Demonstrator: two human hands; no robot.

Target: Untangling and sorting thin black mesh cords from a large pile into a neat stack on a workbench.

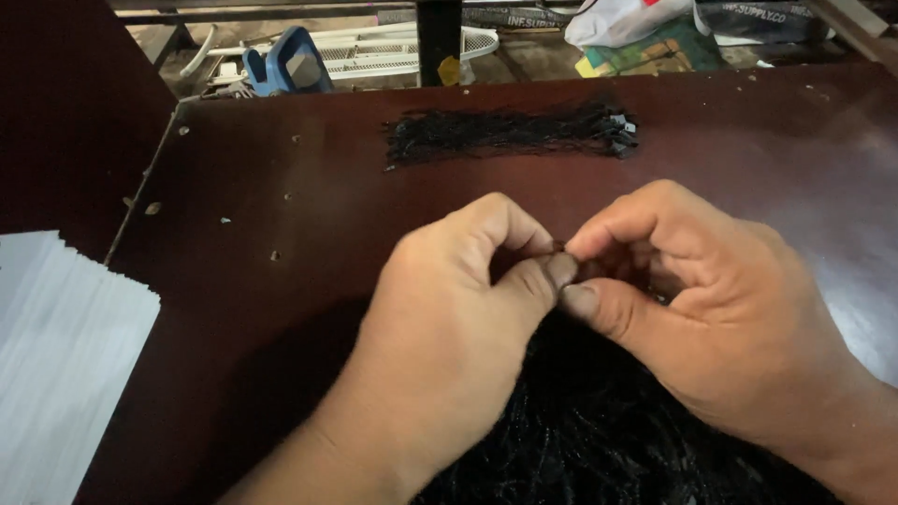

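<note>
- At the far left a stack of white sheets [65, 365] lies over the edge of the dark red-brown table [281, 281], well apart from the hands.
- A few small pale specks and screw heads dot the bare tabletop on that side; they look loose enough to snag stray threads.
- The left hand [449, 327] is closed narrow, thumb and forefinger pinched on a small dark piece [558, 249] at the top of the mass of black strings [599, 430].
- That mass of black strings lies on the near edge of the table, spreading out below both hands and partly hidden by them.
- The right hand [711, 309] is also closed tight, its thumb and forefinger tips meeting the left ones on the same small piece; what the piece is cannot be told, since the fingers cover it.
- Likely risk: the pinched piece is tiny and dark against dark strings, so a slip of either thumb could drop it into the mass, where it would be hard to find; pulling could also tangle the strands.
- Beyond the hands, a flat bundle of black strings [510, 134] with small tags at its right end lies across the far side of the table.
- Past the table edge sit a blue tool [285, 64], a white wire rack [393, 47], a black post [439, 37] and a white bag [622, 19]; none stands between the hands and the strings.
</note>
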